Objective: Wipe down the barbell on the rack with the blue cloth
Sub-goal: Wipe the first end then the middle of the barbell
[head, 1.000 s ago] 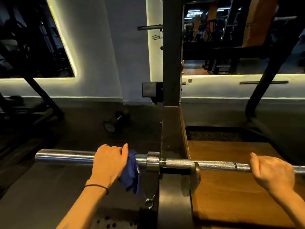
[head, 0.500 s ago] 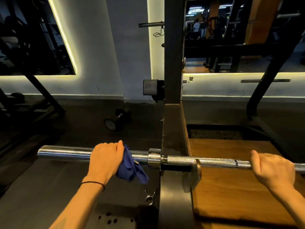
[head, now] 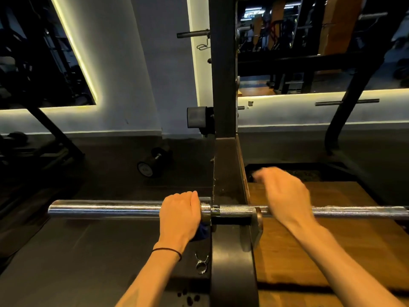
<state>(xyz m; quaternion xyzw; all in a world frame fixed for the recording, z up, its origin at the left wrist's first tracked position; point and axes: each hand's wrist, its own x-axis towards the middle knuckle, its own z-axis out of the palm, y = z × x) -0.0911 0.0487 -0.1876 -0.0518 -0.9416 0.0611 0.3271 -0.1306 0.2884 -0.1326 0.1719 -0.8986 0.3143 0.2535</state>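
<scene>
The steel barbell (head: pixel 106 209) lies across the black rack (head: pixel 230 258), its smooth sleeve sticking out to the left. My left hand (head: pixel 179 216) grips the sleeve right beside the collar, wrapped over the blue cloth (head: pixel 202 232); only a small dark-blue fold shows beneath my palm. My right hand (head: pixel 285 196) hovers blurred just above the knurled shaft, right of the rack's hook, off the bar, with loosely bent fingers that hold nothing.
The rack's upright post (head: pixel 223 85) rises straight ahead. A spring collar clip (head: pixel 201 263) lies on the dark rubber floor below my left wrist. A black dumbbell (head: pixel 152 162) sits on the floor further off. A wooden platform (head: pixel 332 251) lies to the right.
My left hand slid right along the sleeve up to the collar, covering most of the cloth. My right hand let go of the shaft and moved left, above the bar.
</scene>
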